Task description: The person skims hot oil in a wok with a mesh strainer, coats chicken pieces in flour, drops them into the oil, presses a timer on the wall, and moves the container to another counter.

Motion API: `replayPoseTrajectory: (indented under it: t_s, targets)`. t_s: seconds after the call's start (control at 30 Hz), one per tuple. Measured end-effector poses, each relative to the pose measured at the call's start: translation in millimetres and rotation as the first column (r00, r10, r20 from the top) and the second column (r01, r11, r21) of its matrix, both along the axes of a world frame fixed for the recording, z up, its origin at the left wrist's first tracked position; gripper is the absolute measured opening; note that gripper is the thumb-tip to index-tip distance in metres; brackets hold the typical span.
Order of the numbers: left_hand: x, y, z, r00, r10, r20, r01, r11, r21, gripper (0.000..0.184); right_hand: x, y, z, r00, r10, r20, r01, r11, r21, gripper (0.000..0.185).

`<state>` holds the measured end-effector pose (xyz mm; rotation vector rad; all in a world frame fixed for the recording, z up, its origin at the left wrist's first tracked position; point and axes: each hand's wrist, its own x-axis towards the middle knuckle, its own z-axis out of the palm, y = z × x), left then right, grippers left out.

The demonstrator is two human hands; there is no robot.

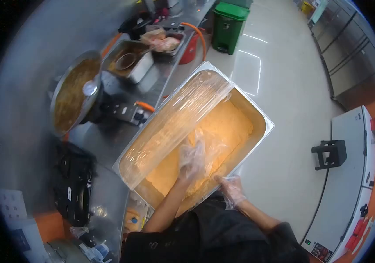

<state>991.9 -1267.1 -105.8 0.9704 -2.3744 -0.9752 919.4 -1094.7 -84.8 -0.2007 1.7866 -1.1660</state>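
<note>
A deep metal pan (251, 103) holds a broad bed of orange powder (233, 120). Clear plastic wrap (176, 118) is stretched across the pan's left side. My left hand (192, 158), in a thin clear glove, reaches into the pan over the powder. Crumpled clear plastic (214, 147) lies against its fingers; blur and the plastic hide whether they grip anything. At the pan's near right edge, my right hand (232, 189), also gloved, is closed on the rim.
Along the left, a metal counter bears a large pan of brown liquid (75, 92), a rectangular tray with a strainer (126, 61) and a black case (73, 184). A green bin (229, 28) stands ahead. On the right, a black stool (330, 154) is near a white chest (350, 136).
</note>
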Motion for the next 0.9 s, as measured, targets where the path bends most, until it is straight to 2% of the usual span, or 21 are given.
replayPoseTrajectory:
  t_s: [0.07, 0.13, 0.17, 0.23, 0.3, 0.33, 0.4, 0.5, 0.53, 0.57, 0.6, 0.63, 0.67, 0.7, 0.73, 0.77, 0.8, 0.83, 0.87, 0.9]
  targets:
    - [-63, -1, -18, 0.98, 0.111, -0.165, -0.09, 0.988, 0.128, 0.072, -21, 0, -2, 0.976, -0.217, -0.005, 0.216, 0.971, -0.105, 0.03]
    - [-85, 0, -26, 0.992, 0.087, -0.092, -0.064, 0.971, 0.229, 0.082, -24, -7, -15, 0.955, -0.297, -0.017, 0.294, 0.952, -0.088, 0.027]
    - [-103, 3, -29, 0.998, -0.007, 0.065, -0.01, 0.967, 0.254, 0.085, -36, -8, -23, 0.94, -0.341, -0.014, 0.339, 0.937, -0.082, 0.026]
    - [-138, 9, -31, 0.958, -0.116, 0.261, 0.041, 0.96, 0.275, 0.091, -60, -11, -44, 0.941, -0.337, -0.036, 0.333, 0.938, -0.094, 0.026]
    - [-177, 17, -26, 0.928, -0.123, 0.352, 0.03, 0.965, 0.26, 0.098, -88, -17, -52, 0.936, -0.351, -0.04, 0.347, 0.935, -0.073, 0.026]
    - [-147, 3, -30, 0.937, -0.14, 0.32, 0.024, 0.94, 0.341, 0.098, -57, -37, -57, 0.933, -0.354, -0.064, 0.353, 0.935, -0.027, 0.026]
    - [-165, -13, -32, 0.948, -0.152, 0.28, 0.018, 0.903, 0.429, 0.097, -67, -59, -72, 0.911, -0.407, -0.072, 0.405, 0.913, -0.035, 0.026]
    - [-173, -26, -51, 0.932, -0.302, 0.202, 0.189, 0.877, 0.441, 0.096, -83, -79, -104, 0.864, -0.5, -0.067, 0.495, 0.866, -0.077, 0.025]
    - [-184, -35, -57, 0.917, -0.323, 0.235, 0.194, 0.873, 0.447, 0.095, -96, -85, -110, 0.859, -0.509, -0.053, 0.505, 0.86, -0.077, 0.025]
    - [-176, -43, -68, 0.912, -0.329, 0.246, 0.197, 0.876, 0.441, 0.093, -92, -93, -122, 0.861, -0.506, -0.058, 0.499, 0.861, -0.097, 0.025]
    - [-192, -51, -83, 0.902, -0.336, 0.273, 0.234, 0.909, 0.346, 0.092, -106, -101, -117, 0.845, -0.533, -0.05, 0.528, 0.845, -0.08, 0.024]
    - [-207, -59, -99, 0.893, -0.334, 0.302, 0.266, 0.932, 0.245, 0.091, -122, -111, -110, 0.83, -0.555, -0.045, 0.553, 0.831, -0.062, 0.023]
    - [-220, -66, -145, 0.888, -0.308, 0.34, 0.312, 0.949, 0.045, 0.09, -135, -116, -100, 0.817, -0.575, -0.036, 0.574, 0.818, -0.042, 0.023]
    - [-239, -75, -146, 0.912, -0.283, 0.297, 0.284, 0.958, 0.043, 0.088, -153, -122, -91, 0.824, -0.564, -0.056, 0.563, 0.826, -0.034, 0.022]
    - [-261, -86, -126, 0.933, -0.258, 0.252, 0.256, 0.966, 0.041, 0.086, -169, -127, -80, 0.829, -0.555, -0.072, 0.555, 0.832, -0.022, 0.021]
    - [-284, -95, -105, 0.966, -0.213, 0.144, 0.172, 0.952, 0.254, 0.083, -183, -131, -72, 0.833, -0.546, -0.088, 0.547, 0.837, -0.009, 0.021]
    - [-312, -107, -77, 0.989, -0.144, 0.041, 0.111, 0.888, 0.447, 0.081, -200, -139, -67, 0.818, -0.565, -0.107, 0.563, 0.825, -0.047, 0.021]
    - [-334, -114, -89, 0.98, -0.173, 0.096, 0.154, 0.971, 0.183, 0.08, -219, -151, -66, 0.804, -0.581, -0.124, 0.574, 0.814, -0.095, 0.022]
    - [-352, -112, -113, 0.971, -0.177, 0.158, 0.193, 0.977, -0.088, 0.08, -238, -159, -64, 0.792, -0.594, -0.14, 0.579, 0.804, -0.137, 0.023]
    - [-368, -113, -108, 0.948, -0.261, 0.182, 0.268, 0.963, -0.015, 0.072, -256, -160, -63, 0.812, -0.557, -0.176, 0.544, 0.831, -0.116, 0.023]
